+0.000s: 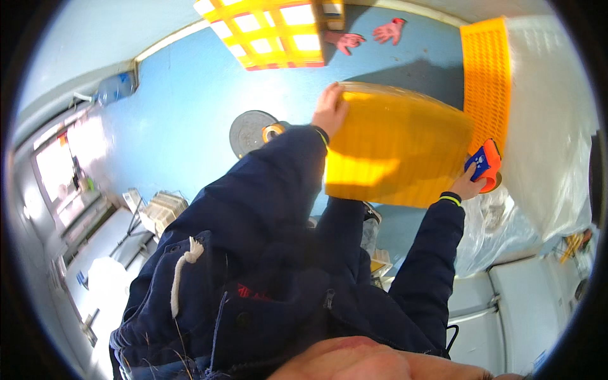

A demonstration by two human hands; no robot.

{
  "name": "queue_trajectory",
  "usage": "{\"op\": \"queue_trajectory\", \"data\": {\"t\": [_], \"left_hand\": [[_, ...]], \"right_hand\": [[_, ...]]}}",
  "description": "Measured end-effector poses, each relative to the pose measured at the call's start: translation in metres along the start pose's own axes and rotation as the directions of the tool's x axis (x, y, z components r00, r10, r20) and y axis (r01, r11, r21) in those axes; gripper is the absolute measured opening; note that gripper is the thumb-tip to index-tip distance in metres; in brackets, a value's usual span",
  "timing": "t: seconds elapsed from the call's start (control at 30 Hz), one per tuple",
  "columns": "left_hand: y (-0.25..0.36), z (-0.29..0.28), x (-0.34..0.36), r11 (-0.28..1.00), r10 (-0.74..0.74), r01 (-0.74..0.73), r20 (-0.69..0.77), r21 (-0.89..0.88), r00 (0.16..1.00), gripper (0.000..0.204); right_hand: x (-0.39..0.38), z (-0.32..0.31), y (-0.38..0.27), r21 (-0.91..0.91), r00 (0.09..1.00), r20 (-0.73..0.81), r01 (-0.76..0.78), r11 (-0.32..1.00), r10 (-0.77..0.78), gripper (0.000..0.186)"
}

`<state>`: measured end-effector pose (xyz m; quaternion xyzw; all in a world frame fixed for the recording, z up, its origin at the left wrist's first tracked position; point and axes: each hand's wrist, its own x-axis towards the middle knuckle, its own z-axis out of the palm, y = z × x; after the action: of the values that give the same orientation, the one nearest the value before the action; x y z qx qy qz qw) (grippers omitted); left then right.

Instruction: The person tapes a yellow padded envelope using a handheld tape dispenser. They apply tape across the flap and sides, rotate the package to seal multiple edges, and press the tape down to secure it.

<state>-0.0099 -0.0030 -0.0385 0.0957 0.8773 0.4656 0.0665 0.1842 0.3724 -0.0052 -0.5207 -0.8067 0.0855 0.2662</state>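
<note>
A yellow box (pixel 396 149) with faint ridges stands in front of me, slightly tilted in view. A shiny strip like clear tape runs along its far edge. My left hand (pixel 330 109) grips its far left corner, fingers closed over the edge. At its right end, my right hand (pixel 467 183) is closed around an orange and blue tape dispenser (pixel 485 166). The dispenser is close to the box's right side; whether they touch, I cannot tell.
On the blue floor (pixel 171 114) lies a round dark disc (pixel 249 132) with a tape roll (pixel 273 132) beside it. Pink gloves (pixel 389 31) lie farther off, near a yellow-and-white checked stack (pixel 266 35). An orange perforated crate (pixel 486 76) and clear plastic sheeting (pixel 548 133) stand right.
</note>
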Motion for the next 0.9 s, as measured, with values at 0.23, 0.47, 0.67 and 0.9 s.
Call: {"op": "queue_trajectory", "data": {"t": [0.23,0.47,0.67,0.9], "left_hand": [[0.000,-0.062,-0.081,0.858,-0.468,0.505,0.269,-0.090,0.842,0.050],[-0.028,-0.065,-0.076,0.813,-0.560,0.576,0.156,-0.081,0.813,0.047],[0.004,-0.013,-0.079,0.890,-0.455,0.455,-0.026,0.010,0.890,0.039],[0.011,-0.378,-0.072,0.804,-0.392,0.589,-0.677,0.077,0.623,0.055]], "right_hand": [[0.015,0.049,-0.029,-0.264,0.994,0.031,-0.089,0.961,0.100,0.060],[0.023,0.091,0.024,-0.320,0.867,0.034,-0.462,0.827,0.498,0.063],[0.034,0.127,0.067,0.153,0.990,0.104,-0.112,0.982,0.096,0.046],[0.021,0.095,0.003,-0.120,0.814,0.149,-0.549,0.827,0.562,0.049]]}}
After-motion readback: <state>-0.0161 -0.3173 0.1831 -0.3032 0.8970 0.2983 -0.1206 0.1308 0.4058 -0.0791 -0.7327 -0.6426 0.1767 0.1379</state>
